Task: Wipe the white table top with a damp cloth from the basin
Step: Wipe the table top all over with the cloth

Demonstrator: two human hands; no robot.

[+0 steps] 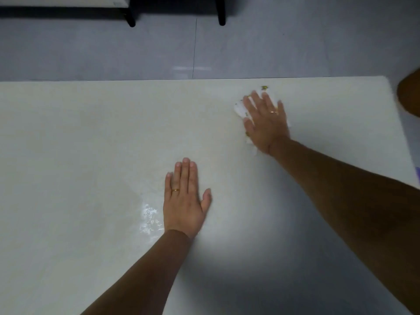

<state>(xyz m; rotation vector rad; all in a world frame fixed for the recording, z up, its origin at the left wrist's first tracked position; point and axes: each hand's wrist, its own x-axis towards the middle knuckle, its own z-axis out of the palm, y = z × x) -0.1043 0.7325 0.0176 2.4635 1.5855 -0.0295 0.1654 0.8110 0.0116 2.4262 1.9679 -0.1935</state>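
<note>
The white table top fills most of the head view. My right hand presses flat on a white cloth with small yellow-green marks near the table's far right corner; most of the cloth is hidden under the palm. My left hand lies flat on the table's middle, fingers together, holding nothing. A wet glossy patch shines just left of that wrist. The basin is not in view.
Grey tiled floor lies beyond the table's far edge. Black furniture legs stand at the top. A brown rounded object sits off the table's right edge.
</note>
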